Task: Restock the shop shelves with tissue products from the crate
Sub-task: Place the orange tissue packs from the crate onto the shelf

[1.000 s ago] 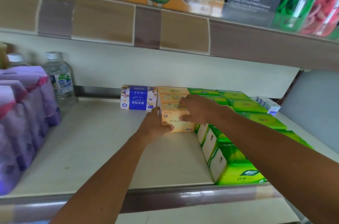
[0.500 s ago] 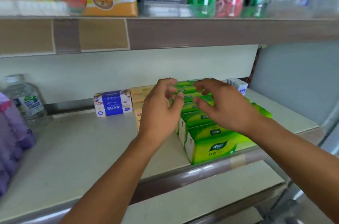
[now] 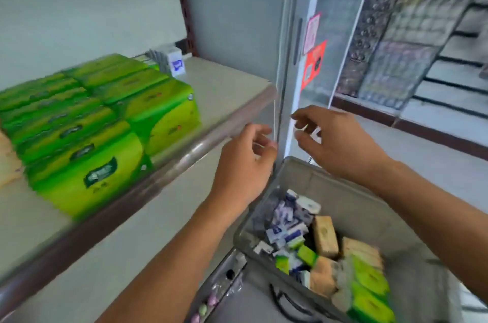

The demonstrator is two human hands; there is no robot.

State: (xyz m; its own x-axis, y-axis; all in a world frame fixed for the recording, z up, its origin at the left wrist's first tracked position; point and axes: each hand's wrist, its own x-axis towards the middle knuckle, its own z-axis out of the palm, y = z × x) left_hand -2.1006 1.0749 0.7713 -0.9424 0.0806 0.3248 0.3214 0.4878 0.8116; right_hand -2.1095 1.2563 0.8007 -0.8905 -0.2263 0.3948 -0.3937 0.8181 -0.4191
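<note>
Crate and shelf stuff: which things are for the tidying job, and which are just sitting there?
For the job:
- grey crate with mixed tissue packs inside
- green tissue packs stacked on the shelf
- left hand and right hand, both holding nothing, above the crate

Just sitting there:
- small white box at the shelf back
- glass door with red sticker

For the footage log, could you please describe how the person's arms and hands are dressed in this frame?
Both arms are bare as far as the frame shows: no sleeves are in view. The left hand and right hand wear no gloves, and no rings, watch or wristband are visible, though motion blur softens fine detail.
</note>
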